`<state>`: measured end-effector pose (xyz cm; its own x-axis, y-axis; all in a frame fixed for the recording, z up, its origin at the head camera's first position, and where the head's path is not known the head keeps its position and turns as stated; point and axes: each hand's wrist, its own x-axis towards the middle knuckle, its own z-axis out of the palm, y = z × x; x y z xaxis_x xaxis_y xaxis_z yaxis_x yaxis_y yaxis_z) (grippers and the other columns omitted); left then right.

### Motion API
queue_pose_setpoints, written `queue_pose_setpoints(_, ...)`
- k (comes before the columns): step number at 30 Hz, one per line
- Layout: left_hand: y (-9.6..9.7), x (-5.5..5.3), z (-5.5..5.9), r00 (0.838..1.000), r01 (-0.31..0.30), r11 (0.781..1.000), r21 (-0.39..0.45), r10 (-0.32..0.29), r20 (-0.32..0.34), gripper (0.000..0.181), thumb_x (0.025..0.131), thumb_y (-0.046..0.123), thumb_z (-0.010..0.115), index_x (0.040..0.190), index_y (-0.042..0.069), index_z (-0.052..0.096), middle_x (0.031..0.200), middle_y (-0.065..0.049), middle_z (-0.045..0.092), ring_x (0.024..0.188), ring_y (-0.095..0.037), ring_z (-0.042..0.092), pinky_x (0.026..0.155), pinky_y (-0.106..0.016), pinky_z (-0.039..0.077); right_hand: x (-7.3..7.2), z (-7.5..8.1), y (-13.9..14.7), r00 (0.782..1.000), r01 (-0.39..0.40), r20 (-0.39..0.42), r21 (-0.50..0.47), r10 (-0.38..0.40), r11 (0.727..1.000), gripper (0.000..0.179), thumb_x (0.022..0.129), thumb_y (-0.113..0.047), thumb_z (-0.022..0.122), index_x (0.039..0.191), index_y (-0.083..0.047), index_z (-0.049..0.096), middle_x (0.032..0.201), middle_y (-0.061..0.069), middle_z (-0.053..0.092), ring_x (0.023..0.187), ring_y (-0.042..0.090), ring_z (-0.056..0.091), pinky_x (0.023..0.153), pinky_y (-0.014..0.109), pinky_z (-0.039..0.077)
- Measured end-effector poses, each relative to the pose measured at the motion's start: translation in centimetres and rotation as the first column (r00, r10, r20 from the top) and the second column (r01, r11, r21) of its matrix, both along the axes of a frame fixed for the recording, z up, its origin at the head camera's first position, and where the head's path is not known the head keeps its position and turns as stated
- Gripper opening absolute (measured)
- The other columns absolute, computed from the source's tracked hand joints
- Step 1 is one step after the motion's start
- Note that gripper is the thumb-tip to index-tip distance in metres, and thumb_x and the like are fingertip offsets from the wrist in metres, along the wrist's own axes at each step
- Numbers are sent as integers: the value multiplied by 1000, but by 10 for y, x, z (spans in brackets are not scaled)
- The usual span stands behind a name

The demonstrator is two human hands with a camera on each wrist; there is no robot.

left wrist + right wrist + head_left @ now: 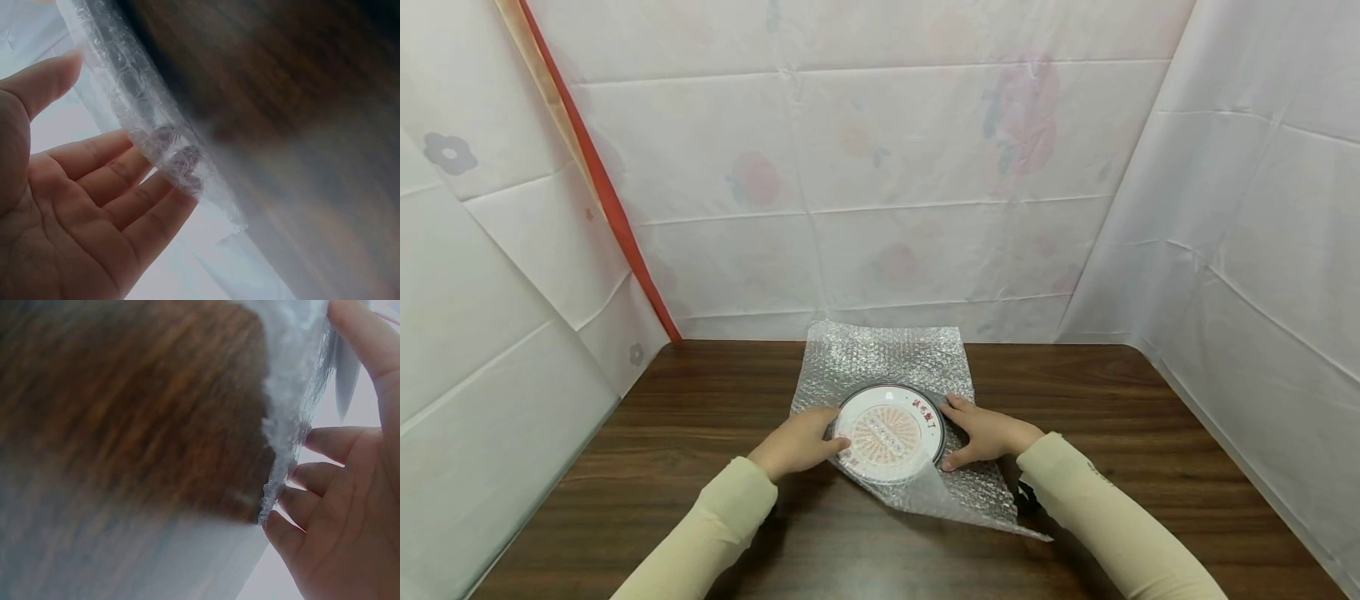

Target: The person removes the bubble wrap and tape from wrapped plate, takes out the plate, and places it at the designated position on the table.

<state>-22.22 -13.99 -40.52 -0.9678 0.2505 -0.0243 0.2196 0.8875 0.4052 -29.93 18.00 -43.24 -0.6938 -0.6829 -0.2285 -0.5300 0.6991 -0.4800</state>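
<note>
A round white plate (880, 425) with an orange ray pattern, red characters and a dark rim lies on a sheet of bubble wrap (880, 354). A flap of the wrap (928, 492) lies over its lower edge. At the plate's left side is my left hand (801, 442), its thumb over the rim and its fairly straight fingers (134, 194) touching the wrap. My right hand (985, 429) rests on the wrap just right of the plate, thumb and fingers spread. In the right wrist view, its fingertips (284, 531) meet the wrap's edge.
The brown wooden table (700, 400) carries the sheet. A pale floral cloth (880, 167) hangs behind it, with more pale cloth (1262, 250) at the sides. One corner of the wrap (1030, 532) sticks out toward my right sleeve (1090, 492).
</note>
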Motion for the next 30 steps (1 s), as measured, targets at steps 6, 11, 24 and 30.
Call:
queue_pose_setpoints(6,-3,0,4,999,3,999,32,-2,-32,28,91,27,69,108,5,69,89,-4,69,79,-17,61,73,-38,52,-1,-2,0,1000,-7,-11,-6,7,1000,105,81,-52,75,157,-5,18,164,21,4,152,39,10,119,54,26)
queue_pose_setpoints(11,-8,1,10,998,57,997,55,-55,-41,22,92,25,67,93,3,67,71,4,52,62,-8,43,59,-26,40,0,-1,0,1000,2,1,-5,-2,1000,105,81,-52,75,157,-6,17,165,20,3,152,38,10,118,55,26)
queue_pose_setpoints(24,-17,6,25,999,36,984,177,-34,-10,33,94,31,65,116,7,67,103,-2,70,99,-16,64,84,-38,54,-1,-2,1,1000,9,6,-1,-9,1000,106,81,-53,74,157,-7,17,165,19,2,152,38,10,118,55,27)
queue_pose_setpoints(30,-22,11,31,1000,27,977,211,-28,4,28,97,32,62,114,12,68,106,2,69,102,-16,63,86,-38,53,-1,-2,1,1000,16,11,-11,-16,1000,106,81,-53,75,157,-7,17,165,19,2,152,38,10,117,56,28)
